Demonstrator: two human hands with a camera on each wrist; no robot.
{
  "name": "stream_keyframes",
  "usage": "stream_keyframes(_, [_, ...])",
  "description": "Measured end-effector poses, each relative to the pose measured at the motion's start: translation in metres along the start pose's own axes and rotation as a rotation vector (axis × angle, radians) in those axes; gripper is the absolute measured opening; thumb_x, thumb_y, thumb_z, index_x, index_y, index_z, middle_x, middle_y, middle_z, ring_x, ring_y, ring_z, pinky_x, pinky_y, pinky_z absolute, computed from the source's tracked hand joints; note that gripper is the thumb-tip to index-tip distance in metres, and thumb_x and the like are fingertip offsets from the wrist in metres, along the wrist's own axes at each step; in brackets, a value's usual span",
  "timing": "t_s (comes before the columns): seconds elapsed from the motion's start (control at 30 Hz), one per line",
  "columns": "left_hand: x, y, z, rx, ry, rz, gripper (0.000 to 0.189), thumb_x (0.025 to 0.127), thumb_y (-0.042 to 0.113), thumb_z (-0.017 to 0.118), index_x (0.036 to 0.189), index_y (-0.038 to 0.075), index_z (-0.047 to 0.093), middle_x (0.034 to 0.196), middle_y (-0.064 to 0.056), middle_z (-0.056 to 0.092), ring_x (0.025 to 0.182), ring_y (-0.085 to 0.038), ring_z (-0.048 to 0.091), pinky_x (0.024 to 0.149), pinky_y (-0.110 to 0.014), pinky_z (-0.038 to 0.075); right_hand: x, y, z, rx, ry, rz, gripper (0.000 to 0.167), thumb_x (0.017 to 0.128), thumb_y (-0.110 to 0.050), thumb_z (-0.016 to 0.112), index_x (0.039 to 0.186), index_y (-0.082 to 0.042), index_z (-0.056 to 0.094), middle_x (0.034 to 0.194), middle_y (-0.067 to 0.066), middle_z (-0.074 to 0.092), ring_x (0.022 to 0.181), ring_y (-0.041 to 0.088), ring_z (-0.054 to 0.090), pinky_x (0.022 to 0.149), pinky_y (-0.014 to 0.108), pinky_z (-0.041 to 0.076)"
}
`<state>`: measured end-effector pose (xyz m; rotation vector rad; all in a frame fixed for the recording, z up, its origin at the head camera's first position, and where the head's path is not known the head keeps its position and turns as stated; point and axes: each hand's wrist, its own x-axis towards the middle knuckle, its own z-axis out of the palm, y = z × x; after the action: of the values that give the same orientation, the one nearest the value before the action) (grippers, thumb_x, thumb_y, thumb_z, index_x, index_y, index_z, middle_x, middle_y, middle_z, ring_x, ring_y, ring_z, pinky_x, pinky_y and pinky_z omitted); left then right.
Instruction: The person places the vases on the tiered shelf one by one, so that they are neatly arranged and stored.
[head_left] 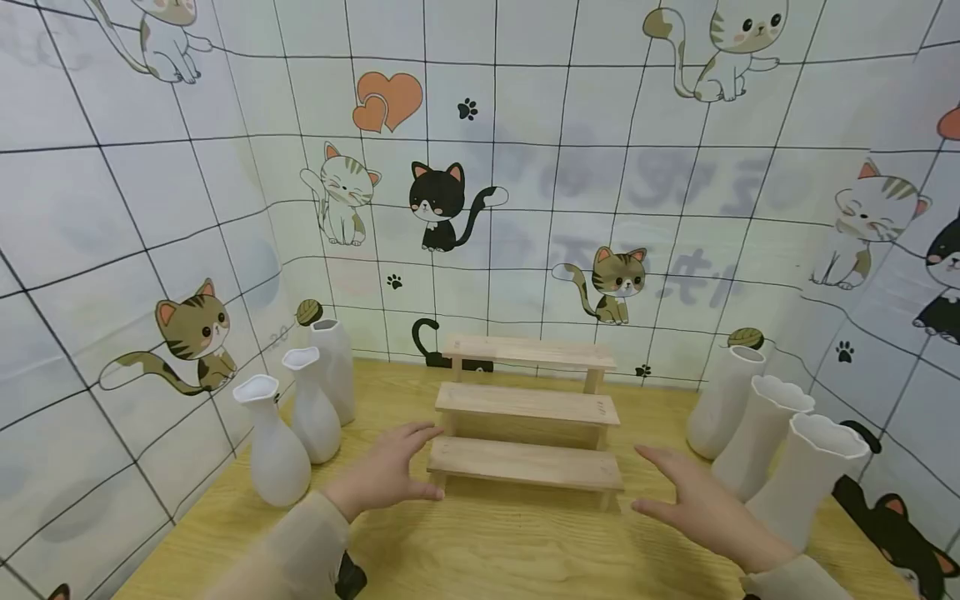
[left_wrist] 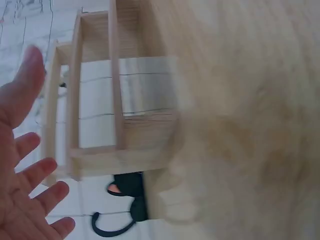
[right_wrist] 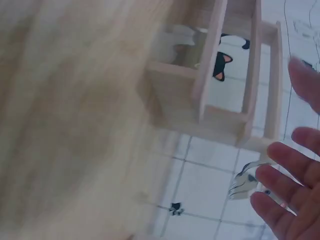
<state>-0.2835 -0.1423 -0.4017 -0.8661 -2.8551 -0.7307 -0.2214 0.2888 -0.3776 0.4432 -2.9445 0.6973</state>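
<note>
A three-tier wooden step shelf [head_left: 525, 462] stands on the table against the back wall, its tiers bare. My left hand [head_left: 390, 468] reaches toward its left end, fingers extended and thumb apart; in the head view the fingertips come close to the shelf, and whether they touch is hard to tell. On the other side my right hand [head_left: 701, 508] hovers off the shelf's right end with fingers spread. Both wrist views show the left palm [left_wrist: 22, 195] and the right fingers [right_wrist: 280, 172] holding nothing, with the shelf beyond them.
Three white vases, the nearest a slim-necked vase [head_left: 279, 454], line the left side. Three more white vases, the front one a wavy-rimmed vase [head_left: 806, 483], stand at the right, close behind my right hand. Cat-printed tiled walls [head_left: 525, 108] enclose the wooden table [head_left: 480, 550].
</note>
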Motion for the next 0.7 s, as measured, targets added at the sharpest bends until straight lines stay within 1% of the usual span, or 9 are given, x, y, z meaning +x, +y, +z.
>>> stream_keyframes(0.1, [0.004, -0.013, 0.017, -0.155, 0.09, -0.104, 0.087, 0.073, 0.053, 0.078, 0.142, 0.011, 0.046, 0.142, -0.013, 0.043, 0.128, -0.038, 0.042, 0.1, -0.057, 0.036, -0.008, 0.012, 0.002, 0.044, 0.049, 0.103, 0.083, 0.085, -0.059, 0.062, 0.14, 0.001, 0.044, 0.134, 0.025, 0.051, 0.121, 0.044, 0.048, 0.089, 0.059, 0.043])
stream_keyframes(0.17, [0.006, -0.019, 0.025, -0.249, 0.133, -0.168, 0.084, 0.075, 0.049, 0.079, 0.141, 0.009, 0.046, 0.14, -0.013, 0.045, 0.125, -0.036, 0.044, 0.098, -0.055, 0.039, -0.013, 0.02, 0.003, 0.061, 0.083, 0.172, 0.081, 0.088, -0.057, 0.06, 0.138, 0.005, 0.045, 0.13, 0.028, 0.053, 0.117, 0.045, 0.05, 0.087, 0.058, 0.045])
stream_keyframes(0.23, [0.009, -0.023, 0.032, -0.342, 0.166, -0.228, 0.082, 0.075, 0.045, 0.08, 0.14, 0.008, 0.046, 0.14, -0.012, 0.045, 0.125, -0.035, 0.045, 0.096, -0.054, 0.041, -0.017, 0.028, 0.004, 0.07, 0.124, 0.232, 0.08, 0.09, -0.056, 0.058, 0.136, 0.007, 0.045, 0.128, 0.029, 0.053, 0.115, 0.045, 0.052, 0.088, 0.056, 0.046])
stream_keyframes(0.3, [0.011, -0.026, 0.038, -0.412, 0.179, -0.268, 0.083, 0.076, 0.044, 0.08, 0.141, 0.007, 0.044, 0.14, -0.013, 0.044, 0.123, -0.035, 0.046, 0.094, -0.053, 0.043, -0.022, 0.035, 0.005, 0.102, 0.169, 0.294, 0.079, 0.091, -0.056, 0.056, 0.136, 0.008, 0.044, 0.128, 0.031, 0.053, 0.114, 0.045, 0.052, 0.087, 0.054, 0.047])
stream_keyframes(0.33, [0.012, -0.027, 0.041, -0.447, 0.178, -0.292, 0.084, 0.075, 0.044, 0.081, 0.141, 0.008, 0.043, 0.141, -0.012, 0.042, 0.123, -0.034, 0.045, 0.093, -0.052, 0.044, -0.024, 0.039, 0.005, 0.12, 0.198, 0.333, 0.079, 0.091, -0.057, 0.055, 0.136, 0.007, 0.044, 0.126, 0.03, 0.054, 0.112, 0.044, 0.053, 0.085, 0.051, 0.049])
stream_keyframes(0.43, [0.013, -0.03, 0.047, -0.534, 0.175, -0.334, 0.088, 0.075, 0.042, 0.082, 0.143, 0.008, 0.039, 0.144, -0.015, 0.037, 0.124, -0.036, 0.045, 0.091, -0.051, 0.046, -0.03, 0.047, 0.006, 0.189, 0.299, 0.442, 0.078, 0.092, -0.057, 0.054, 0.135, 0.006, 0.044, 0.121, 0.027, 0.056, 0.108, 0.04, 0.055, 0.077, 0.042, 0.052])
stream_keyframes(0.53, [0.014, -0.033, 0.052, -0.623, 0.164, -0.359, 0.091, 0.075, 0.038, 0.083, 0.145, 0.008, 0.035, 0.146, -0.017, 0.032, 0.124, -0.037, 0.044, 0.092, -0.05, 0.046, -0.033, 0.053, 0.007, 0.256, 0.424, 0.564, 0.075, 0.092, -0.056, 0.054, 0.134, 0.005, 0.045, 0.115, 0.024, 0.059, 0.102, 0.035, 0.055, 0.065, 0.029, 0.048])
stream_keyframes(0.6, [0.015, -0.036, 0.056, -0.673, 0.157, -0.359, 0.092, 0.075, 0.035, 0.083, 0.147, 0.008, 0.032, 0.147, -0.018, 0.032, 0.125, -0.037, 0.044, 0.093, -0.049, 0.046, -0.036, 0.056, 0.007, 0.297, 0.493, 0.635, 0.073, 0.092, -0.055, 0.055, 0.134, 0.004, 0.046, 0.116, 0.024, 0.058, 0.101, 0.033, 0.054, 0.061, 0.023, 0.044])
stream_keyframes(0.7, [0.017, -0.04, 0.06, -0.726, 0.134, -0.344, 0.094, 0.076, 0.033, 0.082, 0.149, 0.007, 0.028, 0.148, -0.02, 0.032, 0.125, -0.038, 0.045, 0.093, -0.048, 0.046, -0.04, 0.059, 0.008, 0.351, 0.591, 0.73, 0.073, 0.09, -0.055, 0.057, 0.133, 0.003, 0.047, 0.114, 0.022, 0.056, 0.097, 0.03, 0.052, 0.059, 0.021, 0.038])
